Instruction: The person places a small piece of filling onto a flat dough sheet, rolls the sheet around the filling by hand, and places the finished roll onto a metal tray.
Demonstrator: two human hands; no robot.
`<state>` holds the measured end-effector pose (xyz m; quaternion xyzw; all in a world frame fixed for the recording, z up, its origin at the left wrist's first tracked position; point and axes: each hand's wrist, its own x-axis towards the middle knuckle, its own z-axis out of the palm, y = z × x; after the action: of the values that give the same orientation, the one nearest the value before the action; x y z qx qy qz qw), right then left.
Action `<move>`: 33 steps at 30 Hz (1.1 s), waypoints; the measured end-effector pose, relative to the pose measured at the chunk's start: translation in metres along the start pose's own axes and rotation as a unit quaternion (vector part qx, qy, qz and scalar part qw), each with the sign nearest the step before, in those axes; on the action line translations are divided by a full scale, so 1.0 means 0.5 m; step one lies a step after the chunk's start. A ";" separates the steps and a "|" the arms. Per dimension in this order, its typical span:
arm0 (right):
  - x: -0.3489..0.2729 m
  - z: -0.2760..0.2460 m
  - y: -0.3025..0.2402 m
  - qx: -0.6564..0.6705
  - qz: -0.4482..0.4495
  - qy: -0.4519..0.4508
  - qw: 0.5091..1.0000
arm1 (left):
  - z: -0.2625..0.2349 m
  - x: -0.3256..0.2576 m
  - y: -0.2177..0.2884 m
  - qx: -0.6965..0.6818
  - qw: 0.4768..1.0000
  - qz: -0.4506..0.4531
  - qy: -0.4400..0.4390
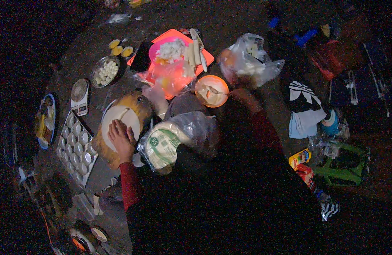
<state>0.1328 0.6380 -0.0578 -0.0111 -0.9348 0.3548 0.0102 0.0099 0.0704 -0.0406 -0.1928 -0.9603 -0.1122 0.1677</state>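
My left hand [121, 138] lies with fingers spread on a round, flat white wrapper [112, 122]. A short pale strip [125, 113] rests on the wrapper's far part, and a brown wooden board [146, 109] is underneath. My right hand [245, 101], dim and partly lost in shadow, grips a spoon [220, 92] that dips into an orange bowl [200, 94] with a creamy white mixture. Between my arms sits a clear plastic package of round wrappers [164, 144] with a green label.
Beyond the bowl, a pink-orange tray [208, 57] carries white shreds and pale rolls, beside a plastic bag [255, 63]. To the left are a bowl of white balls [106, 73], a kitchen scale [80, 95] and a tray of foil cups [79, 148]. A green stool [342, 168] stands right.
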 end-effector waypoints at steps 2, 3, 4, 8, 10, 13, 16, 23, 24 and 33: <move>-0.013 -0.014 -0.022 0.031 0.012 0.027 0.999 | 0.000 0.001 0.003 0.000 1.000 -0.005 -0.001; -0.019 -0.021 -0.032 0.045 0.018 0.041 0.998 | 0.002 0.002 0.005 -0.001 1.000 -0.008 -0.004; -0.025 -0.031 -0.042 0.059 0.025 0.055 0.996 | 0.005 0.002 0.005 -0.002 1.000 -0.007 -0.004; -0.028 -0.066 -0.095 0.117 0.044 0.115 0.986 | 0.014 0.003 0.002 0.001 1.000 0.009 0.012; -0.027 -0.088 -0.129 0.151 0.051 0.149 0.976 | 0.014 0.000 0.002 0.004 1.000 0.005 0.013; -0.014 -0.112 -0.205 0.205 0.061 0.191 0.958 | 0.005 -0.004 -0.005 0.011 1.000 -0.021 0.005; 0.008 -0.149 -0.288 0.240 0.053 0.223 0.943 | 0.019 -0.007 -0.020 -0.012 1.000 0.013 0.023; 0.219 -0.096 -0.496 0.139 0.050 0.041 0.988 | -0.033 0.000 0.006 -0.019 0.999 -0.038 -0.004; 0.236 -0.074 -0.580 0.239 0.048 -0.020 0.970 | -0.036 -0.003 0.003 -0.009 0.998 -0.055 -0.001; 0.444 0.216 -0.705 0.089 -0.188 -0.144 0.967 | -0.037 -0.004 0.015 -0.047 0.997 -0.056 0.015</move>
<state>-0.0968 0.3086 0.0978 0.2170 -0.8763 0.4263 -0.0575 0.0200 0.0712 -0.0233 -0.1446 -0.9607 -0.1689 0.1662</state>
